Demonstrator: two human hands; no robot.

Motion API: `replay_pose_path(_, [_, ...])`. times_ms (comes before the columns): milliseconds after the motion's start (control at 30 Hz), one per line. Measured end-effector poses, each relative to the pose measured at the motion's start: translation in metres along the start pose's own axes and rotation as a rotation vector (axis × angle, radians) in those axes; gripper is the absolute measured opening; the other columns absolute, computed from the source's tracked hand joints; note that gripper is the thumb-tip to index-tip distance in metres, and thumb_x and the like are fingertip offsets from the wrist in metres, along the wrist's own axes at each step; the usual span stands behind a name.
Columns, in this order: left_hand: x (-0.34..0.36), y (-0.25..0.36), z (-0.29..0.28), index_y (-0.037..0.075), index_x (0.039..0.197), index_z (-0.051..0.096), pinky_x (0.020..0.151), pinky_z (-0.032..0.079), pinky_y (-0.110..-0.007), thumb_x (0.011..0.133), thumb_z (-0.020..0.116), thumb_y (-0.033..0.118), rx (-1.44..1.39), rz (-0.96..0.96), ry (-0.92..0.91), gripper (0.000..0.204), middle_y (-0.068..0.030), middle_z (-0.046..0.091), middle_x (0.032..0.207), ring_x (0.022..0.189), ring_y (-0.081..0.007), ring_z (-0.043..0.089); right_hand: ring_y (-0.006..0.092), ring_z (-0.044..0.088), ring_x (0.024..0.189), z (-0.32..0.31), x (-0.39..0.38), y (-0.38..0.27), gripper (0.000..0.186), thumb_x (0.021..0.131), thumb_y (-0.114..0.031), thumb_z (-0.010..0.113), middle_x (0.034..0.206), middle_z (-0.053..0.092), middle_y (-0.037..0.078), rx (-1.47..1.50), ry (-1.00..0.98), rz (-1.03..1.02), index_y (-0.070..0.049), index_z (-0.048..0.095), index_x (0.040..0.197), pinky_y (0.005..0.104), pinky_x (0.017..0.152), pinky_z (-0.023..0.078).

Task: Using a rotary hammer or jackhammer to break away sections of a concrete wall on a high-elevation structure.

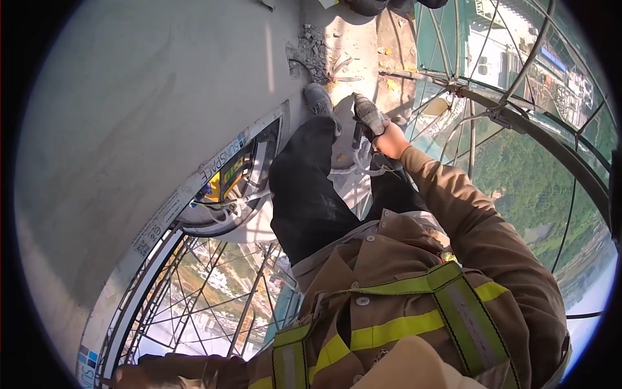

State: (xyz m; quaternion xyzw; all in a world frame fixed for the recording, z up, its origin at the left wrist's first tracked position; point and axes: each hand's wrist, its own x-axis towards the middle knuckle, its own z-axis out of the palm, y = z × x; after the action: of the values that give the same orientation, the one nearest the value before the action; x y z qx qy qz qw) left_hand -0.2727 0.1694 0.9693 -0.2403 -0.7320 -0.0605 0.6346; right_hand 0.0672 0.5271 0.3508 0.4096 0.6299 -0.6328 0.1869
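Head view: right hand (391,139) grips grey shoe (368,115); left hand (139,375) unclear, beside white label strip (188,194).

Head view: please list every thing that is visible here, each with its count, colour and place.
Concrete wall: one, grey, left half.
Window frame: one, white, printed strip along it, on the wall.
Metal scaffold bars: many, dark, upper right and lower left.
Rubble: small pile, grey, top centre on the ledge.
White cords: a few, below the right hand.
Wooded hillside: green, far below, right.
Shoes: two, grey, top centre.
Trousers: black, centre.
Jacket: tan, yellow reflective stripes, lower right.
Right hand: by the right shoe.
Left hand: bottom left edge; grip unclear.
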Motion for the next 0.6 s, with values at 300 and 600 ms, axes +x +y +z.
replay_pose_path(300, [-0.343,0.259,0.052,0.003,0.108,0.065,0.088,0.049,-0.039,0.092,0.072,0.012,-1.034,-0.150,-1.678,0.020,-0.0140,0.059,0.103,0.096,-0.0305,0.061,0.0223,0.066,0.057,-0.035,0.039,-0.025,0.014,0.074,-0.002,0.072,0.070,0.066,0.012,-0.001,0.068,0.078,0.001,0.066,0.086,0.0364,0.052,0.050])
replay_pose_path(600, [-0.633,0.382,0.117,0.000,0.127,0.062,0.098,0.052,-0.041,0.083,0.081,0.040,-0.811,-0.084,-2.621,0.062,-0.0213,0.062,0.125,0.115,-0.0338,0.063,0.0202,0.058,0.050,-0.079,0.037,0.011,0.009,0.077,0.005,0.065,0.073,0.062,0.010,0.739,0.147,0.211,0.003,0.061,0.085,0.0340,0.046,0.049])
